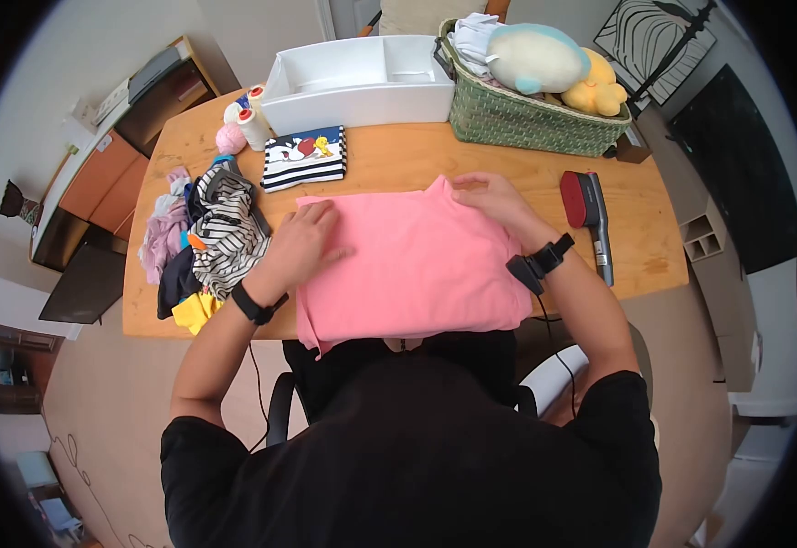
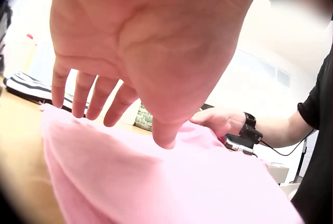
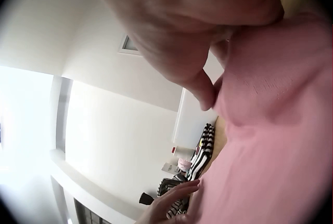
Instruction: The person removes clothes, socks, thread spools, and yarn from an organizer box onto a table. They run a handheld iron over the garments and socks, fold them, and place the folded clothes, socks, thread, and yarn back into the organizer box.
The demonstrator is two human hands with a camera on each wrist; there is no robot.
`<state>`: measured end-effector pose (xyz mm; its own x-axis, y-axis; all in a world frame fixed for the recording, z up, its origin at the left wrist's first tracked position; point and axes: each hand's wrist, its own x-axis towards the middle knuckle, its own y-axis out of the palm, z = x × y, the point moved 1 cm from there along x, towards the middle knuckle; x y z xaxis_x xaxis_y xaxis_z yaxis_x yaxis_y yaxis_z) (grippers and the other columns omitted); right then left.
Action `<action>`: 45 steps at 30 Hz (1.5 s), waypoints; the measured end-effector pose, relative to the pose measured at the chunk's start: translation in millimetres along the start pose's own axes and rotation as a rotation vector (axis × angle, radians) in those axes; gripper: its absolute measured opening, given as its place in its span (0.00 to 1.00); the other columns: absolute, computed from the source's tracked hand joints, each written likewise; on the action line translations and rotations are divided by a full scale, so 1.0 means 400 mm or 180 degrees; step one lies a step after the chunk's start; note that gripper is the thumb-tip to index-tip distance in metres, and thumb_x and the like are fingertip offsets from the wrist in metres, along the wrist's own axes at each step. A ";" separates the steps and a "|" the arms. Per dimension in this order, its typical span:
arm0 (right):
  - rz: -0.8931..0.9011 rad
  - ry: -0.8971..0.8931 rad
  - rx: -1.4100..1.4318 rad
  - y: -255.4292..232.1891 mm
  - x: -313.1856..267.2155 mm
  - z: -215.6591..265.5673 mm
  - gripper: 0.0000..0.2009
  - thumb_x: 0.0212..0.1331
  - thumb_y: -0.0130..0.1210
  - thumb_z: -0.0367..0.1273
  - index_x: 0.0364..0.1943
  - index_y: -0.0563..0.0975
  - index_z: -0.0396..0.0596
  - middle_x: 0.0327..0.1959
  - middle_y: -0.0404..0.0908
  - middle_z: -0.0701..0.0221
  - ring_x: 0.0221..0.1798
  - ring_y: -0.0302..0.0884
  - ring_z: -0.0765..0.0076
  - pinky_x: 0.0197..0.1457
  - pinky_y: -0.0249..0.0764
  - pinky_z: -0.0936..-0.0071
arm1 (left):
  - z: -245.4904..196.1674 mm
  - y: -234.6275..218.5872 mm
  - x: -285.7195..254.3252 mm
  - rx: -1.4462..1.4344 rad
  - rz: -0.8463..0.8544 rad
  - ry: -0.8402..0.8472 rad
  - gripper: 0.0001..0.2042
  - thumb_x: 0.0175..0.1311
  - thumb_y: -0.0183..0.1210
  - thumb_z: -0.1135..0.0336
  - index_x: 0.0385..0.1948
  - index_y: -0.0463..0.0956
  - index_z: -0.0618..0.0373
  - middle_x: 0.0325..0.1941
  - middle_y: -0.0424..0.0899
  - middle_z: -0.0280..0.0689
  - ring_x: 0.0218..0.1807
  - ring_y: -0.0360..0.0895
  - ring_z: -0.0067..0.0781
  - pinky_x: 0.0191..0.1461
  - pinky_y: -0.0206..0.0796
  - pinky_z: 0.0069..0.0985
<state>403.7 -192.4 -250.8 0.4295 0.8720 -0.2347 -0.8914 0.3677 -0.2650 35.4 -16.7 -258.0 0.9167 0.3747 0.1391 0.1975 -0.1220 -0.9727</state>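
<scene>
Clothes (image 1: 231, 224) lie crumpled in a heap at the left end of the wooden table (image 1: 394, 160), striped, yellow and dark pieces together. Beyond them stand thread spools (image 1: 253, 131), beside a folded striped garment (image 1: 305, 163). Left hand (image 1: 302, 245) rests on the pink cloth (image 1: 407, 265) near its far left corner, palm down, fingers lightly spread and pinching nothing. Under and between both hands, the pink cloth lies flat across the near part of the table, its near edge hanging slightly over. Behind it sits a white bin (image 1: 357, 103). Right hand (image 1: 494, 199) pinches the cloth's far edge toward the right, thumb against fingers, where a small peak rises; most of the cloth lies to the left of that grip. Farther right are a green basket (image 1: 531, 121) holding plush toys (image 1: 537, 59) and a red-and-grey handheld tool (image 1: 590, 205).
</scene>
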 end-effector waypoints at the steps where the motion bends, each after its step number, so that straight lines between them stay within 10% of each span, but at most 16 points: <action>1: 0.0047 0.0142 -0.0031 0.000 0.015 -0.003 0.20 0.70 0.69 0.21 0.66 0.86 0.39 0.55 0.93 0.71 0.55 0.89 0.72 0.61 0.84 0.72 | -0.001 -0.001 0.013 0.0093 0.0139 0.0005 0.41 0.73 0.72 0.38 0.73 0.77 0.67 0.81 0.78 0.56 0.80 0.76 0.58 0.80 0.70 0.54; 4: -0.0585 -0.1225 0.0830 -0.004 0.045 0.000 0.23 0.68 0.71 0.21 0.68 0.85 0.40 0.57 0.92 0.71 0.57 0.88 0.72 0.62 0.85 0.70 | -0.008 0.007 0.025 0.0223 0.0263 0.0022 0.42 0.72 0.72 0.37 0.75 0.76 0.66 0.82 0.76 0.57 0.82 0.74 0.59 0.81 0.69 0.54; 8: -0.0748 -0.1468 0.0904 -0.053 0.072 -0.036 0.25 0.65 0.72 0.20 0.68 0.85 0.40 0.57 0.91 0.68 0.57 0.88 0.72 0.63 0.85 0.68 | -0.010 0.024 0.001 0.0281 0.0163 -0.0001 0.46 0.72 0.71 0.35 0.79 0.74 0.66 0.86 0.71 0.59 0.86 0.69 0.61 0.86 0.65 0.54; 10: -0.1347 -0.1198 -0.0760 -0.063 0.087 -0.081 0.26 0.65 0.71 0.20 0.68 0.84 0.40 0.55 0.91 0.65 0.55 0.88 0.69 0.64 0.84 0.69 | -0.012 0.027 -0.002 0.0222 0.0189 -0.0038 0.46 0.72 0.71 0.35 0.80 0.73 0.66 0.87 0.71 0.59 0.87 0.68 0.61 0.87 0.64 0.53; 14: -0.1400 -0.0690 -0.1041 -0.064 0.082 -0.095 0.26 0.65 0.71 0.19 0.69 0.84 0.43 0.55 0.90 0.64 0.53 0.87 0.67 0.63 0.84 0.69 | -0.002 0.038 -0.003 0.0141 0.0176 -0.0058 0.47 0.73 0.71 0.35 0.80 0.72 0.69 0.87 0.70 0.60 0.88 0.67 0.62 0.89 0.62 0.52; 16: -0.1826 -0.1873 -0.1685 -0.054 0.038 -0.084 0.20 0.70 0.72 0.26 0.65 0.86 0.39 0.54 0.90 0.58 0.54 0.88 0.58 0.63 0.84 0.64 | 0.005 0.046 -0.005 0.0097 0.0155 -0.0050 0.48 0.73 0.71 0.36 0.80 0.71 0.70 0.88 0.69 0.61 0.88 0.67 0.62 0.89 0.61 0.52; 28: -0.0590 -0.0624 -0.1936 -0.085 -0.216 -0.112 0.20 0.68 0.74 0.35 0.58 0.86 0.36 0.54 0.91 0.50 0.53 0.93 0.49 0.56 0.86 0.59 | -0.004 0.046 -0.023 0.0000 0.0251 -0.0114 0.49 0.72 0.73 0.38 0.83 0.68 0.71 0.90 0.65 0.62 0.90 0.64 0.65 0.92 0.57 0.54; 34: -0.0992 -0.0337 -0.1658 -0.122 -0.254 -0.167 0.16 0.66 0.75 0.33 0.50 0.86 0.36 0.39 0.93 0.53 0.48 0.95 0.46 0.56 0.87 0.56 | -0.057 0.045 -0.148 0.0173 0.0246 -0.0194 0.53 0.74 0.67 0.30 0.87 0.63 0.67 0.93 0.59 0.61 0.94 0.55 0.64 0.93 0.50 0.64; 39: -0.1120 -0.0490 -0.1962 -0.110 -0.273 -0.154 0.15 0.66 0.75 0.30 0.52 0.86 0.36 0.46 0.93 0.49 0.53 0.93 0.40 0.60 0.86 0.52 | -0.082 0.067 -0.228 0.0295 0.0096 -0.0324 0.57 0.75 0.61 0.24 0.90 0.58 0.66 0.96 0.54 0.61 0.96 0.50 0.64 0.94 0.42 0.66; 45: -0.1450 -0.0668 -0.2304 -0.091 -0.308 -0.130 0.20 0.66 0.74 0.29 0.60 0.84 0.37 0.61 0.88 0.45 0.64 0.87 0.35 0.66 0.82 0.48 | -0.077 0.007 -0.294 -0.0152 0.0264 -0.0280 0.47 0.73 0.66 0.47 0.89 0.60 0.64 0.96 0.55 0.59 0.97 0.51 0.61 0.96 0.41 0.61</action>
<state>390.5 -329.9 -260.8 0.6220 0.7581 0.1960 -0.2988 0.4612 -0.8355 -61.2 -89.2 -271.6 0.8969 0.4405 0.0396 0.1405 -0.1988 -0.9699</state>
